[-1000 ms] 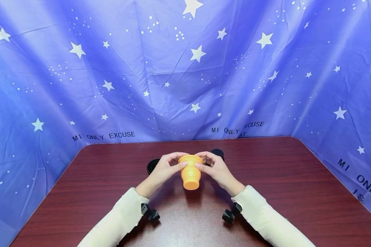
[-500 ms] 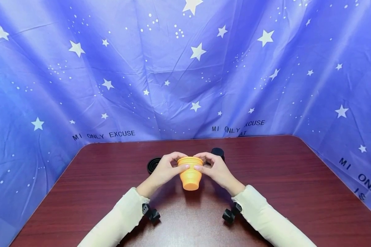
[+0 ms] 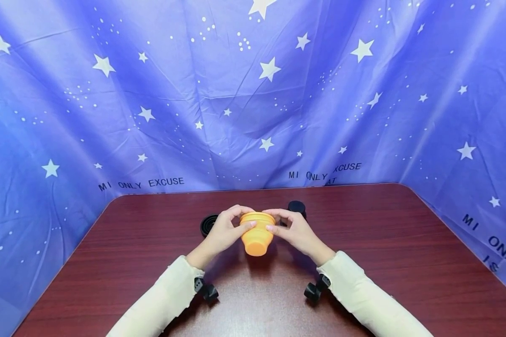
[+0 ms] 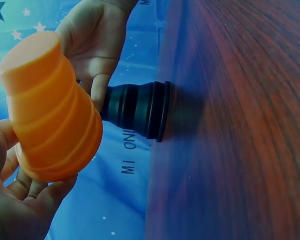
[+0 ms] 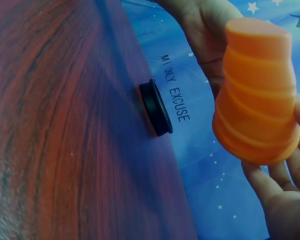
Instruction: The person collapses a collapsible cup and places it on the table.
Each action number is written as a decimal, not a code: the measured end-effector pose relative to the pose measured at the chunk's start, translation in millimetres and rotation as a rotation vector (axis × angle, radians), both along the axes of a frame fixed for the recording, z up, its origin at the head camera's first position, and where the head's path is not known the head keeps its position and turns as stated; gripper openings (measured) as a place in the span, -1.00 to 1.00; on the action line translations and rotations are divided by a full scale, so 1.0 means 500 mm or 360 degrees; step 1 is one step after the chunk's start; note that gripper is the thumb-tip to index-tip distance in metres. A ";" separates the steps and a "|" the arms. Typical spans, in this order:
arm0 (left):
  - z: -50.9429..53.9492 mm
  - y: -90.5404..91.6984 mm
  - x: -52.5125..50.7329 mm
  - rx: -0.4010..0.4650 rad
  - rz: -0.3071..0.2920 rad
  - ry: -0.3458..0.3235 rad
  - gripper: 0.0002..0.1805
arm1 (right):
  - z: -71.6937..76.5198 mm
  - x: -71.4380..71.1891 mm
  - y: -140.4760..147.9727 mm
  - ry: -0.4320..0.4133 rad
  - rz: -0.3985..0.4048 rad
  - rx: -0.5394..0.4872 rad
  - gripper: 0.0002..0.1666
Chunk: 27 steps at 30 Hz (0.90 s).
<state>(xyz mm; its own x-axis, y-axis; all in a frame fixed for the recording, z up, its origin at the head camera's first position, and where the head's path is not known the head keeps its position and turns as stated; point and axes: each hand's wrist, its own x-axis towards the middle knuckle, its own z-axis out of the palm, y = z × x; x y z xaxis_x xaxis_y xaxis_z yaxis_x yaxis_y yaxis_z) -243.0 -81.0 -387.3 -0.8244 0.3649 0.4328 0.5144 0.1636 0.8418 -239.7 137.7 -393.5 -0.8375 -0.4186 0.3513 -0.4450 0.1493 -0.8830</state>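
Evidently held from both sides for steadiness: in the head view, see one orange cup raised above the table, tilted with its base toward the wearer. Count two hands on it, a left hand and a right hand, both grasping, with thumbs on the near wall and fingers about the wide end, likely to share the hold evenly. Beyond, count two black things, presumably placed out of the way: one ringed dish partly behind the left hand, one black cup partly behind the right hand. Count also two sleeves and two cameras, one at each cuff.

From the left wrist, notice the black cup standing mouth down, probably for stability on its wide rim. From the right wrist, find the dish lying low, rim upward, before one lettered curtain.
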 end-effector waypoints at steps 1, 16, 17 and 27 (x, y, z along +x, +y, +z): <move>0.002 0.001 0.002 -0.0014 0.0007 0.0007 -0.76 | 0.000 0.001 -0.001 0.0005 -0.0006 0.0005 -0.59; 0.029 0.014 0.020 -0.0046 0.0060 0.0046 -0.75 | 0.044 0.046 -0.026 0.0214 -0.0256 -0.0041 -0.70; 0.024 0.014 0.016 -0.0050 0.0068 0.0042 -0.75 | 0.043 0.046 -0.027 0.0251 -0.0281 -0.0047 -0.70; 0.000 0.006 -0.008 0.0347 -0.0259 -0.0385 -0.54 | 0.049 0.047 -0.029 0.0422 -0.0464 -0.0237 -0.70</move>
